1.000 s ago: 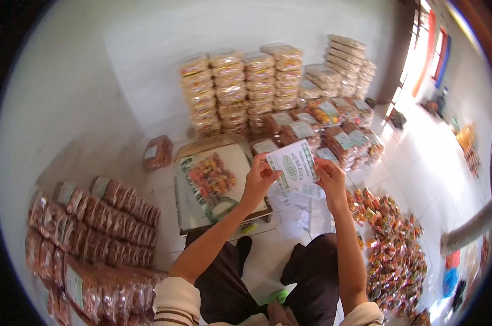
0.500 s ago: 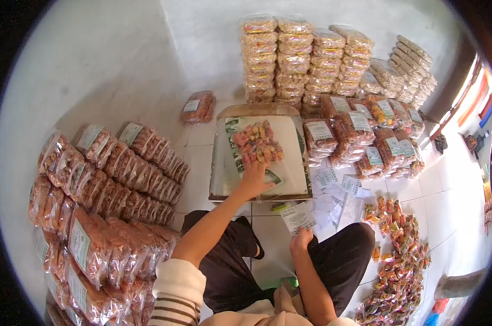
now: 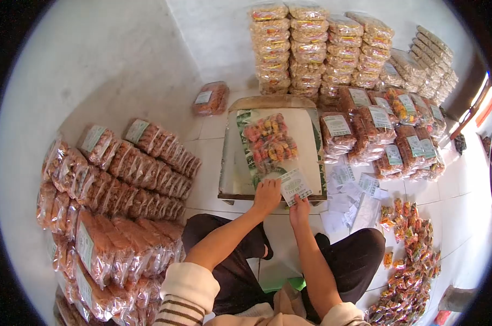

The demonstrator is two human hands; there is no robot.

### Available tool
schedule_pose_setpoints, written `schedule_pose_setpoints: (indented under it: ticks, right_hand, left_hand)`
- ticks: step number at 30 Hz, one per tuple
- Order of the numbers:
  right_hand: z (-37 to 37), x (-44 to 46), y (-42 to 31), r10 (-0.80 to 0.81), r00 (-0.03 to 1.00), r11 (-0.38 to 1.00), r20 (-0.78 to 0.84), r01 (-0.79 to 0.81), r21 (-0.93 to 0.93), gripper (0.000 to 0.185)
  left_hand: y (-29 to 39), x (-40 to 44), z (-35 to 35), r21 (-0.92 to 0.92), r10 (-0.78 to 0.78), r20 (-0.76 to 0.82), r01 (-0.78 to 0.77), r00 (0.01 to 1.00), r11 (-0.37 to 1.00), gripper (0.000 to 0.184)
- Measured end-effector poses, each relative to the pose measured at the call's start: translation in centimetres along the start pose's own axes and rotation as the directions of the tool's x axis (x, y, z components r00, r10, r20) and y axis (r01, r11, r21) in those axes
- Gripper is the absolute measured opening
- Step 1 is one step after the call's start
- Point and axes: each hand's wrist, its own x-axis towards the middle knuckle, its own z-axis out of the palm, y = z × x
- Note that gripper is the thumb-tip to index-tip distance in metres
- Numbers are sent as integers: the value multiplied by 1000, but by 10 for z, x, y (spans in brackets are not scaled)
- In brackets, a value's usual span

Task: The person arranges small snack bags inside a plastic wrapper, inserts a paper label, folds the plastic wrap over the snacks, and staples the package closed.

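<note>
A clear plastic bag with colourful wrapped snacks [image 3: 271, 142] in its far part lies on a low table [image 3: 240, 187] with a pale top. My left hand [image 3: 267, 196] has its fingers curled together at the near end of this bag, seemingly pinching its edge. Between the fingers and thumb of my right hand [image 3: 299, 211] is a white and green printed label [image 3: 296, 186]. The label is tilted over the table's near edge, just right of my left hand. The fingertips of my left hand are partly hidden.
Packed brown snack bags [image 3: 118, 179] are stacked at left. More labelled packs [image 3: 360, 130] and tall piles of pale packs [image 3: 270, 49] stand behind and right. Loose labels [image 3: 344, 204] and small wrapped snacks [image 3: 409, 261] lie on the floor at right. One pack [image 3: 210, 99] sits by the wall.
My left hand has drawn back from the snacks to the bag's near end, its fingers now curled. My right hand has raised the label from beside my knee to the table edge.
</note>
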Motion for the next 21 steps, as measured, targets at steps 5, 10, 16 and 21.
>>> schedule_pose_setpoints:
  ticks: [5, 10, 16, 21]
  right_hand:
    - [7, 16, 12, 100, 994, 992, 40, -102, 76, 25]
    - [2, 28, 28, 181, 979, 979, 90, -188, 81, 28]
    - [25, 23, 18, 50, 978, 998, 203, -42, -44, 34]
    - [2, -29, -5, -120, 966, 529, 227, 256, -809, 47]
  left_hand:
    - [0, -11, -22, -141, 144, 96, -130, 985, 981, 26]
    - [-10, -18, -42, -293, 265, 133, -217, 955, 931, 22]
    - [-54, 5, -19, -617, -170, 49, 164, 984, 770, 24]
    - [-68, 16, 27, -446, -511, -31, 446, 859, 776, 31]
